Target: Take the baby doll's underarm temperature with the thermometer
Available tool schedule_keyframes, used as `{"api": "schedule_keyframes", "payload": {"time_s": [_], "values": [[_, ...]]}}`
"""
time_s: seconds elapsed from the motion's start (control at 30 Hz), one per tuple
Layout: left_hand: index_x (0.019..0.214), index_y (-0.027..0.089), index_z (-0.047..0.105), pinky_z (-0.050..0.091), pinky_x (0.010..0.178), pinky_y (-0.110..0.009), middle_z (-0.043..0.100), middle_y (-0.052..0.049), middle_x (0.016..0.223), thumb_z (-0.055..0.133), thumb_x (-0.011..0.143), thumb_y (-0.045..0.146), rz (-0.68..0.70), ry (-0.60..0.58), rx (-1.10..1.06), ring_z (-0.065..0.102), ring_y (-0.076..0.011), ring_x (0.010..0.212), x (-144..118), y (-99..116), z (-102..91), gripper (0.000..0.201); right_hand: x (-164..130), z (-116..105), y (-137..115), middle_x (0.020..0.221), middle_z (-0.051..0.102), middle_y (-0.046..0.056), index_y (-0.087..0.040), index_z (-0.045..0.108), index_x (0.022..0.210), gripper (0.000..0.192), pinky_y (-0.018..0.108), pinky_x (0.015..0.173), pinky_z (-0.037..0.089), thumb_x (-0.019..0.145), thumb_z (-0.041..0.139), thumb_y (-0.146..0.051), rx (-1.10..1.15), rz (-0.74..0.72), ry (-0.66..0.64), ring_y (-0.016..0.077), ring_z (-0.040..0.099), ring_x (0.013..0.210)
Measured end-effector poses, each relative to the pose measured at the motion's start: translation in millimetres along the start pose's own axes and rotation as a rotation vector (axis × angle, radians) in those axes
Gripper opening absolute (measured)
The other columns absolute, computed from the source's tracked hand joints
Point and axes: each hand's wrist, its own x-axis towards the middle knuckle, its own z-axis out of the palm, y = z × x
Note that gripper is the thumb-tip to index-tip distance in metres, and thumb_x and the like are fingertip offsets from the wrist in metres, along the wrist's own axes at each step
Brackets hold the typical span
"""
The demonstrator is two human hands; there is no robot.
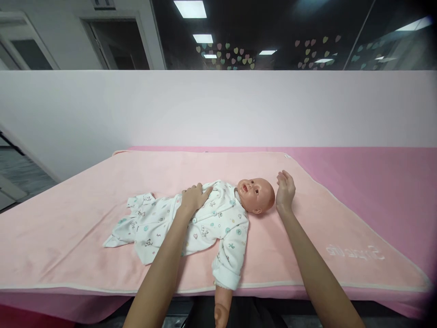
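- Your doll [256,195] looks like smooth plastic with a slight sheen.
- Its romper [205,223] is soft, matt printed cloth.
- The pink blanket [85,214] under it looks plush and matt.

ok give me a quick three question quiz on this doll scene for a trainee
1. True or false: the left hand rests flat on the chest of the plastic baby doll in its white printed cotton romper.
2. Where is the right hand? A) gripping the doll's arm B) open beside the doll's head C) under the pale pink blanket
3. Which part of the doll hangs over the table's near edge?

Key: 1 true; 2 B; 3 one bare arm, its hand below the blanket's edge.
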Motion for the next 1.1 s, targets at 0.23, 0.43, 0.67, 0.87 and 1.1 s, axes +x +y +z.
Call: {"api": "schedule_keyframes", "payload": {"time_s": [0.23, 0.43, 0.67, 0.87, 1.1], "values": [[0.099, 0.014, 0.053, 0.033, 0.087, -0.045, 0.061, -0.018, 0.106, 0.019, 0.082, 0.062, -0.002, -0.011, -0.001, 0.054, -0.0336, 0.100, 1, -1, -0.2, 0.061, -16, -1, -18, 0.131, 0.045, 0.011, -0.019, 0.040, 0.129, 0.048, 0.041, 0.095, 0.039, 0.085, 0.036, -0.040, -0.147, -0.312, 0.064, 0.0216, 0.045, 0.119], [0.099, 0.015, 0.053, 0.033, 0.087, -0.045, 0.061, -0.019, 0.106, 0.019, 0.082, 0.062, 0.000, -0.005, -0.005, 0.054, -0.0332, 0.101, 1, -1, 0.6, 0.061, -26, 1, -21, 0.134, 0.044, 0.011, -0.018, 0.030, 0.136, 0.055, 0.040, 0.098, 0.037, 0.085, 0.037, -0.038, -0.197, -0.442, -0.065, 0.0212, 0.044, 0.121], [0.098, 0.014, 0.054, 0.034, 0.086, -0.045, 0.061, -0.019, 0.104, 0.018, 0.082, 0.062, 0.008, 0.006, -0.005, 0.054, -0.0334, 0.100, 1, -1, 1.0, 0.062, -22, 3, -13, 0.109, 0.063, 0.008, -0.019, 0.061, 0.105, 0.037, 0.037, 0.092, 0.043, 0.082, 0.043, -0.041, -0.359, -0.460, -0.403, 0.0214, 0.056, 0.104], [0.100, 0.015, 0.054, 0.033, 0.088, -0.045, 0.062, -0.018, 0.104, 0.019, 0.082, 0.062, -0.013, -0.004, -0.011, 0.054, -0.0326, 0.101, 1, 0, -0.5, 0.062, -22, 3, -13, 0.108, 0.063, 0.008, -0.018, 0.060, 0.105, 0.035, 0.036, 0.091, 0.043, 0.083, 0.043, -0.039, -0.356, -0.484, -0.383, 0.0213, 0.056, 0.103], [0.109, 0.017, 0.055, 0.028, 0.096, -0.049, 0.060, -0.016, 0.112, 0.026, 0.081, 0.062, -0.040, -0.010, -0.108, 0.051, -0.0321, 0.109, 3, -3, 3.5, 0.061, -22, 3, -13, 0.107, 0.064, 0.008, -0.018, 0.061, 0.104, 0.032, 0.036, 0.090, 0.044, 0.084, 0.044, -0.037, -0.347, -0.493, -0.381, 0.0215, 0.057, 0.102]]}}
